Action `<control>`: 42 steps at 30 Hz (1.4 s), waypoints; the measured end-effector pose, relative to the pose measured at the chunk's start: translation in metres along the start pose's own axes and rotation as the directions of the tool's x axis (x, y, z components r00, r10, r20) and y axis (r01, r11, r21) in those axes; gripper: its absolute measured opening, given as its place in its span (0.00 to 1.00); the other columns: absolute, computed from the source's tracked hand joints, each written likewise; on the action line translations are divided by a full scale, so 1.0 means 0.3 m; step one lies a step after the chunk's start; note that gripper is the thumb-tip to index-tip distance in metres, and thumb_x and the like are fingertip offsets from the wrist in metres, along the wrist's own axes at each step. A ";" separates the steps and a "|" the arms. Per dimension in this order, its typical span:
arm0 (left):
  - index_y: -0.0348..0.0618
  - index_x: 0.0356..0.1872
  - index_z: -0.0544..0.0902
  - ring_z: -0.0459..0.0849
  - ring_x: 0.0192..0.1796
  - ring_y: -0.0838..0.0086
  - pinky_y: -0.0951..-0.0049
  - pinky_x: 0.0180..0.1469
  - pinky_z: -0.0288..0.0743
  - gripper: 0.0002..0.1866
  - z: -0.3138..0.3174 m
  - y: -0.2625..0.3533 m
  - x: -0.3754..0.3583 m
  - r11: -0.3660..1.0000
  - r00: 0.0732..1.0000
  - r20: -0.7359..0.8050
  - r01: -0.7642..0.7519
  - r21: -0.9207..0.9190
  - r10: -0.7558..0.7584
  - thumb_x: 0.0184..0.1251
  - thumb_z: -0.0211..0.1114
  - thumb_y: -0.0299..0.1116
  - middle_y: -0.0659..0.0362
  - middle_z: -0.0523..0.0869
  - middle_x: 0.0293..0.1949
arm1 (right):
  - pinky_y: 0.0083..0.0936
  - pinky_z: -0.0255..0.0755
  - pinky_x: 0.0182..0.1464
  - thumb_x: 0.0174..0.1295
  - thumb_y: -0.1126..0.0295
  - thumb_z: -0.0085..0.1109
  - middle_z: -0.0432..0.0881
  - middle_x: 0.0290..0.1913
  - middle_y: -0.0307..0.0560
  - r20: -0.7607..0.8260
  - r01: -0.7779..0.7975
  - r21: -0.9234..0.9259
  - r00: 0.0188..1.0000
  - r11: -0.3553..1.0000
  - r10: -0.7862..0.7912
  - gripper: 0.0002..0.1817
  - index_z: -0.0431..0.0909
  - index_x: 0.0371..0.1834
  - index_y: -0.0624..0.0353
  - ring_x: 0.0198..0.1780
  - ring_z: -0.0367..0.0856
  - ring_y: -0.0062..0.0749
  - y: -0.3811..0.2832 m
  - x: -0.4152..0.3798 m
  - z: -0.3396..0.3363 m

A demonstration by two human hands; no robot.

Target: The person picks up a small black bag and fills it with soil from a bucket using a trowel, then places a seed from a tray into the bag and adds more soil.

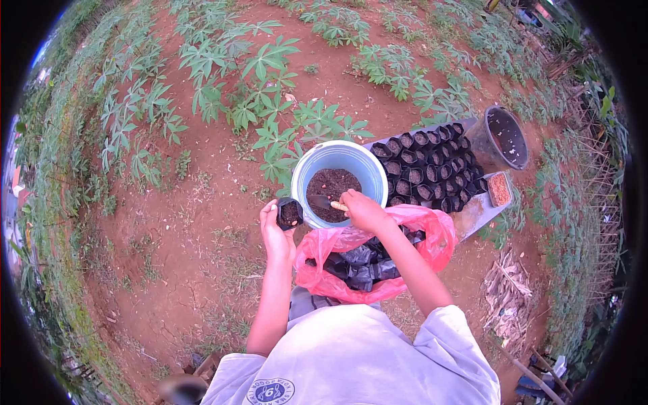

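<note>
My left hand (275,233) is closed around a small black plastic seedling bag (290,214) with dark soil in it, held just left of the bucket. My right hand (364,211) grips the light wooden handle of a small trowel (340,206). The trowel's blade rests on the dark soil (332,183) inside the light blue bucket (302,158). Below the bucket, near my lap, a pink plastic bag (442,237) lies open with several folded black seedling bags (364,263) inside.
Rows of soil-filled black bags (422,162) stand on a grey board (466,226) to the right. A dark bucket (496,138) and a clear tub of orange-brown grains (499,189) are beside them. Leafy plants (270,61) grow ahead. Dry leaves (507,290) lie at right.
</note>
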State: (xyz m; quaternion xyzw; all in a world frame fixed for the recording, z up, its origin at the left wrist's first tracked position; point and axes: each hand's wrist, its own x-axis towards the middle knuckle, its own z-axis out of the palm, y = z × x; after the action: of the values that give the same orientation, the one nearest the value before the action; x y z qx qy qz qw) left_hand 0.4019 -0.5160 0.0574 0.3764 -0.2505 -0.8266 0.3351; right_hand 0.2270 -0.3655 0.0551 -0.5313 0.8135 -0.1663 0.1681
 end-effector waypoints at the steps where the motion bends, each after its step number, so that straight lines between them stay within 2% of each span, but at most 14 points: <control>1: 0.43 0.53 0.71 0.83 0.48 0.66 0.55 0.47 0.82 0.12 0.001 -0.003 0.000 1.000 1.000 0.002 0.002 -0.007 -0.002 0.74 0.47 0.35 0.54 0.79 0.49 | 0.43 0.73 0.49 0.50 0.79 0.61 0.74 0.43 0.55 0.035 -0.019 -0.011 0.999 1.000 0.019 0.15 0.70 0.41 0.63 0.48 0.78 0.53 0.006 -0.002 0.007; 5: 0.43 0.53 0.71 0.83 0.48 0.65 0.54 0.47 0.82 0.12 0.002 -0.008 -0.006 1.000 1.000 0.017 0.003 -0.012 -0.003 0.75 0.47 0.35 0.54 0.79 0.49 | 0.44 0.72 0.50 0.51 0.80 0.61 0.74 0.42 0.55 0.025 -0.027 -0.026 0.999 0.999 0.028 0.14 0.70 0.41 0.61 0.48 0.77 0.53 0.023 -0.008 0.031; 8: 0.43 0.52 0.71 0.83 0.48 0.65 0.54 0.47 0.82 0.12 0.005 -0.005 -0.009 1.000 1.000 0.023 0.014 0.007 -0.014 0.75 0.46 0.34 0.54 0.79 0.49 | 0.44 0.74 0.48 0.50 0.78 0.60 0.76 0.42 0.56 0.018 0.023 -0.062 1.000 0.998 -0.022 0.15 0.69 0.41 0.63 0.47 0.79 0.54 0.040 -0.017 0.032; 13: 0.43 0.52 0.71 0.83 0.48 0.64 0.55 0.47 0.82 0.12 -0.009 -0.011 -0.033 1.000 1.000 0.003 0.028 -0.001 -0.028 0.75 0.46 0.34 0.54 0.79 0.49 | 0.44 0.72 0.49 0.53 0.78 0.61 0.77 0.41 0.55 0.139 -0.052 -0.012 0.989 0.999 0.053 0.11 0.72 0.39 0.62 0.47 0.78 0.53 0.035 -0.058 0.014; 19: 0.43 0.52 0.70 0.83 0.47 0.64 0.55 0.47 0.82 0.12 -0.012 -0.017 -0.032 0.999 0.999 0.002 0.039 0.006 -0.039 0.74 0.46 0.34 0.54 0.79 0.48 | 0.44 0.73 0.50 0.51 0.80 0.57 0.78 0.42 0.57 0.169 -0.057 -0.003 0.984 0.998 0.056 0.10 0.73 0.38 0.64 0.48 0.79 0.54 0.066 -0.068 0.015; 22: 0.43 0.52 0.70 0.83 0.47 0.64 0.55 0.46 0.82 0.12 -0.003 -0.019 -0.009 1.000 0.999 0.025 0.022 0.010 -0.022 0.74 0.46 0.35 0.54 0.79 0.48 | 0.42 0.73 0.51 0.51 0.81 0.56 0.78 0.42 0.56 0.158 -0.011 -0.006 0.987 1.000 0.011 0.09 0.73 0.37 0.64 0.49 0.79 0.53 0.080 -0.045 -0.014; 31: 0.41 0.54 0.70 0.83 0.48 0.64 0.55 0.47 0.82 0.14 -0.012 -0.029 -0.018 1.000 1.000 0.030 0.007 -0.006 -0.007 0.74 0.45 0.35 0.53 0.79 0.48 | 0.41 0.72 0.50 0.50 0.84 0.53 0.79 0.41 0.56 0.134 -0.086 0.116 0.988 0.990 0.070 0.11 0.74 0.37 0.62 0.49 0.78 0.52 0.108 -0.045 -0.022; 35: 0.41 0.53 0.70 0.83 0.48 0.64 0.55 0.47 0.82 0.14 -0.018 -0.027 -0.018 1.000 1.000 0.027 0.001 -0.002 -0.001 0.74 0.45 0.35 0.53 0.79 0.48 | 0.41 0.72 0.50 0.49 0.85 0.53 0.79 0.41 0.56 0.102 -0.071 0.142 0.993 0.987 0.056 0.12 0.74 0.38 0.63 0.49 0.78 0.52 0.110 -0.049 -0.043; 42: 0.43 0.53 0.71 0.83 0.47 0.64 0.55 0.45 0.82 0.13 -0.009 -0.029 -0.002 1.000 0.999 0.032 0.008 0.003 -0.008 0.74 0.47 0.37 0.54 0.79 0.48 | 0.42 0.70 0.49 0.52 0.84 0.50 0.78 0.41 0.56 0.003 -0.040 0.146 0.999 0.988 0.040 0.11 0.73 0.38 0.63 0.49 0.77 0.53 0.004 -0.068 -0.204</control>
State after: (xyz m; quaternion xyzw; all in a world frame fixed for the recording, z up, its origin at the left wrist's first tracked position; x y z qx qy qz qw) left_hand 0.4011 -0.5102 0.0503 0.3647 -0.2553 -0.8334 0.3274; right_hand 0.2062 -0.3408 0.1110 -0.5009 0.8098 -0.2222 0.2098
